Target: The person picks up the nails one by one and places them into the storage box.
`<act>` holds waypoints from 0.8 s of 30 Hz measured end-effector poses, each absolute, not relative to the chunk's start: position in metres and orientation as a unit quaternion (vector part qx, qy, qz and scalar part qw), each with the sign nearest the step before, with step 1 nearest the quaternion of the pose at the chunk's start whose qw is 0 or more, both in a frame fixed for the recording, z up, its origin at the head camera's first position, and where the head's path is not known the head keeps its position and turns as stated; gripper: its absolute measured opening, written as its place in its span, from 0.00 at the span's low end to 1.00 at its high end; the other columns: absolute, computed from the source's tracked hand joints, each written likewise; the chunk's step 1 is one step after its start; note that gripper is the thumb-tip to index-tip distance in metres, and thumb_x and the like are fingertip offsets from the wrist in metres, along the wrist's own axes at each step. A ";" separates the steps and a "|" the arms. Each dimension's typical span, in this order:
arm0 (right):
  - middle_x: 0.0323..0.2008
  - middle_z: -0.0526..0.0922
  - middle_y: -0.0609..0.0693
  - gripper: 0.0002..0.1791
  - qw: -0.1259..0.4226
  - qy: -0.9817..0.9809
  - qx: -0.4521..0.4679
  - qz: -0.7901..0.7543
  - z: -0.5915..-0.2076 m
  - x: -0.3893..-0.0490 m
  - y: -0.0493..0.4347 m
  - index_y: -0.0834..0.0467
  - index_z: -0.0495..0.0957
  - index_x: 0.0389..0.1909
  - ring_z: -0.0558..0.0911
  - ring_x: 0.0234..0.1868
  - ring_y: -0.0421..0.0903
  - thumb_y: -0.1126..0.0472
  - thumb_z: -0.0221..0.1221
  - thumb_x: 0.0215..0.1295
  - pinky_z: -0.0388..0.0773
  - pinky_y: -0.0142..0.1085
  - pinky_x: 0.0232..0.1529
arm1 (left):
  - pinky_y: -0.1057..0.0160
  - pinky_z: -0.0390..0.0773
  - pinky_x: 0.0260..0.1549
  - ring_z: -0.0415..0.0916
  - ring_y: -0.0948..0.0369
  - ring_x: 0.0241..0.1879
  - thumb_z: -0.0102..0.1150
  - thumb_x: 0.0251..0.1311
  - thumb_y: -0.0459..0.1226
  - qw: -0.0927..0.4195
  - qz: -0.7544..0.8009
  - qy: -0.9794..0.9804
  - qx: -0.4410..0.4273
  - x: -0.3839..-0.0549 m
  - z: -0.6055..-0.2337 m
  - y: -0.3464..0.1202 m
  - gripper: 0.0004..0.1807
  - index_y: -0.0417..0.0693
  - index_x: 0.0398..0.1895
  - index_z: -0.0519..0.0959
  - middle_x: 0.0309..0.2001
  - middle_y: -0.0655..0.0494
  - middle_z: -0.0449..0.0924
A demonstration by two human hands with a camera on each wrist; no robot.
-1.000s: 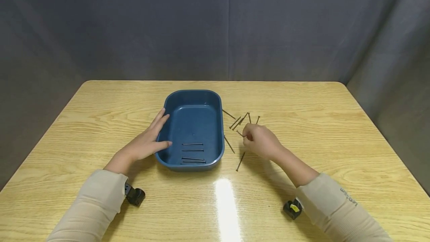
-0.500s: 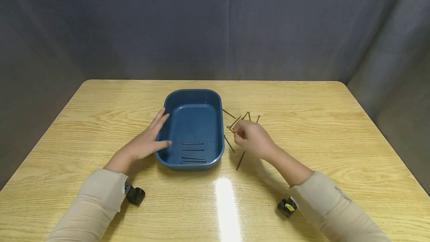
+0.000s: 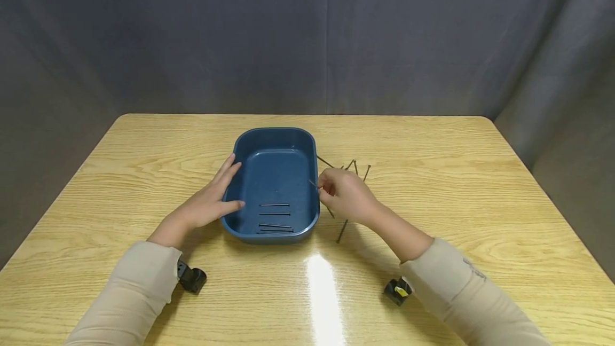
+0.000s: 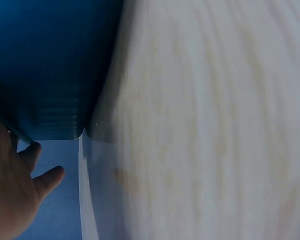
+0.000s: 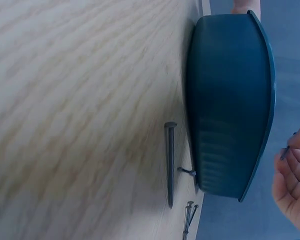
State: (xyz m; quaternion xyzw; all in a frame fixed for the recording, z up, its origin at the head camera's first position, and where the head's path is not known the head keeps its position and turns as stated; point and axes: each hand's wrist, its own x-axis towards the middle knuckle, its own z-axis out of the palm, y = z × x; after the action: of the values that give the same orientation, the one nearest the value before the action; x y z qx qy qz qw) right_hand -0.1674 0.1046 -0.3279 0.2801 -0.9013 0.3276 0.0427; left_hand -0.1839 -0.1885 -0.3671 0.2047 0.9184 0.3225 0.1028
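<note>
My left hand [image 3: 210,203] rests on the left rim of a blue plastic tub [image 3: 276,175], its fingers spread and fairly straight. Several dark nails [image 3: 275,213] lie inside, roughly parallel, toward the tub's near end. Over the right rim, my right hand [image 3: 347,195] pinches a single nail [image 3: 313,183] between thumb and fingertips, its tip pointing left across the rim. The right wrist view also shows this pinched nail [image 5: 286,151] raised higher than the tabletop, beside the tub's rim.
More loose nails [image 3: 343,231] lie scattered on the wooden table [image 3: 456,175] right of the tub, some partly hidden by my right hand. In the right wrist view a nail [image 5: 170,165] lies close by the tub wall. A grey curtain [image 3: 307,41] hangs behind.
My right hand has moved left from the scattered nails to the tub's right rim, carrying one nail. My left hand has stayed in place on the tub.
</note>
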 end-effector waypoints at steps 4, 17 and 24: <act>0.21 0.73 0.47 0.02 0.029 -0.899 0.286 0.329 -0.327 -0.168 0.100 0.62 0.73 0.26 0.71 0.22 0.40 0.69 0.54 0.49 0.68 0.31 0.24 | 0.40 0.54 0.49 0.36 0.49 0.63 0.52 0.52 0.44 0.102 0.323 0.918 0.205 -0.184 -0.367 -0.189 0.44 0.50 0.67 0.38 0.65 0.66 0.20; 0.22 0.73 0.47 0.02 0.021 -0.875 0.348 0.335 -0.329 -0.171 0.083 0.62 0.73 0.26 0.70 0.23 0.39 0.70 0.54 0.50 0.68 0.28 0.24 | 0.40 0.54 0.49 0.35 0.49 0.63 0.52 0.53 0.44 0.103 0.326 0.918 0.202 -0.183 -0.366 -0.188 0.44 0.50 0.67 0.38 0.65 0.65 0.21; 0.22 0.73 0.46 0.02 0.019 -0.878 0.368 0.306 -0.332 -0.173 0.076 0.61 0.74 0.27 0.70 0.23 0.39 0.69 0.55 0.50 0.68 0.27 0.24 | 0.40 0.53 0.50 0.34 0.50 0.64 0.52 0.53 0.43 0.099 0.323 0.919 0.205 -0.184 -0.367 -0.188 0.43 0.49 0.67 0.38 0.65 0.64 0.21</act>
State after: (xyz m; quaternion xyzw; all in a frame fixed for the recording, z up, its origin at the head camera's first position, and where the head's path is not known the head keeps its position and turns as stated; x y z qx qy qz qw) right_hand -0.1731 0.0762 -0.3324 0.3681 -0.8778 0.3059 0.0192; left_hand -0.1836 -0.1880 -0.3669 0.2055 0.9185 0.3228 0.0992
